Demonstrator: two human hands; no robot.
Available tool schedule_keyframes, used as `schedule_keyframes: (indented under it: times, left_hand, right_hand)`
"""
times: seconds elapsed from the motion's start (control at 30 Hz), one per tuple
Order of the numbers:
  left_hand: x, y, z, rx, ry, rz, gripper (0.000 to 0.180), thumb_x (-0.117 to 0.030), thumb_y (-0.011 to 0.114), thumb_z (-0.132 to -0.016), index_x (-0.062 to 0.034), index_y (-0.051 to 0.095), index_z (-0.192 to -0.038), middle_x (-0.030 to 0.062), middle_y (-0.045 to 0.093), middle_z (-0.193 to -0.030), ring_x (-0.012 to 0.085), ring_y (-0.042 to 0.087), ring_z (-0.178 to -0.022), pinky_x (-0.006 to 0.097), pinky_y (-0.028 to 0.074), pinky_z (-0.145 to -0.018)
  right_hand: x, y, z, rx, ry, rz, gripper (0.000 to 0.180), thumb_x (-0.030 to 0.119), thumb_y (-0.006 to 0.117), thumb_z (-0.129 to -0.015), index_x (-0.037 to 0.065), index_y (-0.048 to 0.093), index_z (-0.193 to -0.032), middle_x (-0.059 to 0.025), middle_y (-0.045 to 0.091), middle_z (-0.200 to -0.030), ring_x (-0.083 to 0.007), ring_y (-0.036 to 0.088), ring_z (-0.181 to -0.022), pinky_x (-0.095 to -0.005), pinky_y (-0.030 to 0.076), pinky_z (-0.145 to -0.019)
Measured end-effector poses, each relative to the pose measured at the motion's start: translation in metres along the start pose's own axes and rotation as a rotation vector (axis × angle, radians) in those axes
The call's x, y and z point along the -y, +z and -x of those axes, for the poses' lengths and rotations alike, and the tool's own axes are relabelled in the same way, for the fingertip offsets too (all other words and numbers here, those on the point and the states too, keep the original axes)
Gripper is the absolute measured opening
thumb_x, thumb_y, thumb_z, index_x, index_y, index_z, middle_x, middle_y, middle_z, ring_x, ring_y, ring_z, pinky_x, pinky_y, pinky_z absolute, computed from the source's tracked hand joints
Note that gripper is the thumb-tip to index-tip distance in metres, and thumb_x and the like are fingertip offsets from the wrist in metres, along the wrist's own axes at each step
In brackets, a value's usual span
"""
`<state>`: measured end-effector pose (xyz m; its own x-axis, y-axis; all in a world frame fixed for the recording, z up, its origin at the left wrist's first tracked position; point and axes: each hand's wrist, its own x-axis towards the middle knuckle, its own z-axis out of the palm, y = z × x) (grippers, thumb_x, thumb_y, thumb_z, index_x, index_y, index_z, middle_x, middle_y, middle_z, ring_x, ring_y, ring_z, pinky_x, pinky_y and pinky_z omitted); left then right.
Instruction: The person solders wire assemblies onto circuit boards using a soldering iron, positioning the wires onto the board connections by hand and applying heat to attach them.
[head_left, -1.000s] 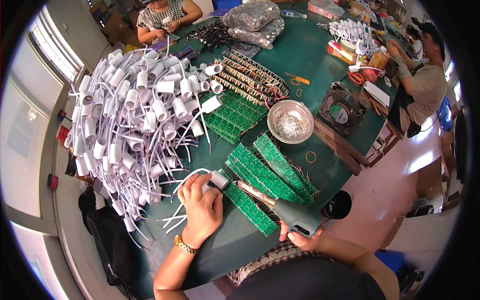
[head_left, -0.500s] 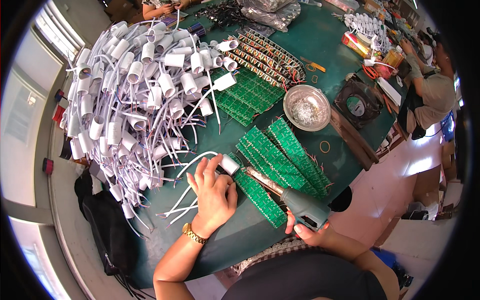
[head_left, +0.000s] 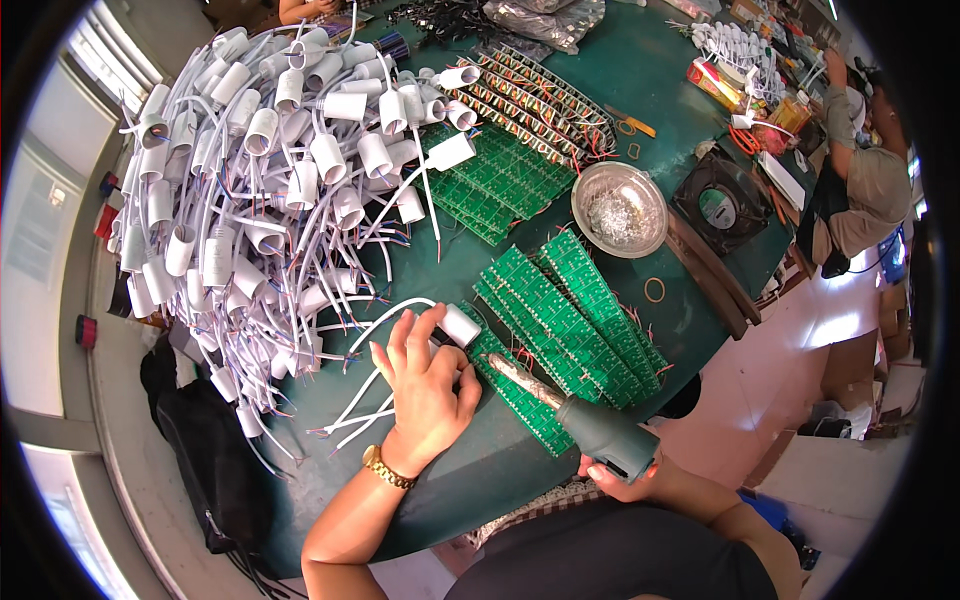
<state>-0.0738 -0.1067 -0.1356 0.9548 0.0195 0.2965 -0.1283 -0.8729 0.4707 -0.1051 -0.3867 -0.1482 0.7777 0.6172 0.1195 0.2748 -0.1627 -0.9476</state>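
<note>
A head view looks down on a green table (head_left: pixel 640 60). The left hand (head_left: pixel 425 385) rests near the table's front edge, fingers spread, its fingertips (head_left: pixel 432 318) pressing a white socket (head_left: pixel 458 325) with a white cable against the tabletop; the hand is laid on it, not closed round it. The right hand (head_left: pixel 625 480), at the lower right, is clamped round the grey-green handle of a soldering iron (head_left: pixel 575 415). The iron's long axis runs diagonally, handle toward the person at lower right, metal tip pointing up and left toward the socket and ending just beside the left hand. The tip lies over a green circuit board (head_left: pixel 525 405), one of several boards (head_left: pixel 580 310) stacked slantwise to the right. A large heap of white sockets (head_left: pixel 260 180) fills the left of the table. A metal bowl (head_left: pixel 620 208) sits farther back.

Compared with half a second ago, the hands, iron and socket keep the same arrangement; the view has shifted slightly, so the heap shows fuller.
</note>
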Motion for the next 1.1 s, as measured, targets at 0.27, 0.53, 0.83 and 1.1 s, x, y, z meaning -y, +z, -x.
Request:
schedule_keyframes:
  times: [0.27, 0.53, 0.83, 1.1]
  left_hand:
    - [0.001, 0.000, 0.001, -0.012, 0.029, -0.027, 0.013, -0.005, 0.064, -0.068, -0.0093, 0.056, -0.078, 0.0140, 0.039, -0.141, 0.0414, 0.029, -0.133, 0.069, 0.012, -0.102]
    - [0.001, 0.002, 0.001, -0.013, 0.032, -0.033, 0.014, -0.005, 0.065, -0.069, -0.0094, 0.056, -0.079, 0.0141, 0.039, -0.141, 0.0412, 0.030, -0.133, 0.068, 0.013, -0.102]
    - [0.002, 0.003, 0.000, -0.018, 0.029, -0.044, 0.015, -0.004, 0.065, -0.069, -0.0090, 0.056, -0.079, 0.0139, 0.039, -0.140, 0.0410, 0.031, -0.132, 0.068, 0.015, -0.102]
    - [0.004, 0.003, 0.000, -0.026, 0.058, -0.027, 0.014, -0.004, 0.063, -0.069, -0.0079, 0.057, -0.081, 0.0161, 0.040, -0.139, 0.0411, 0.032, -0.131, 0.064, 0.017, -0.103]
  right_hand:
    - [0.011, -0.001, -0.004, -0.015, 0.034, -0.059, 0.030, 0.003, 0.075, -0.069, -0.002, 0.058, -0.094, -0.0088, 0.058, -0.076, -0.0199, 0.059, -0.059, -0.0282, 0.046, -0.053]
    - [0.022, -0.003, -0.014, -0.013, -0.033, 0.025, 0.033, 0.000, 0.073, -0.070, -0.002, 0.056, -0.098, -0.0090, 0.059, -0.082, -0.0188, 0.059, -0.064, -0.0276, 0.046, -0.057]
    - [0.017, -0.001, -0.008, -0.006, 0.020, 0.014, 0.034, 0.002, 0.074, -0.068, 0.000, 0.058, -0.098, -0.0096, 0.061, -0.082, -0.0224, 0.063, -0.065, -0.0289, 0.049, -0.059]
    - [-0.004, 0.000, 0.012, -0.025, 0.101, 0.096, 0.024, 0.007, 0.070, -0.070, 0.003, 0.061, -0.092, -0.0077, 0.062, -0.080, -0.0223, 0.063, -0.064, -0.0308, 0.050, -0.058]
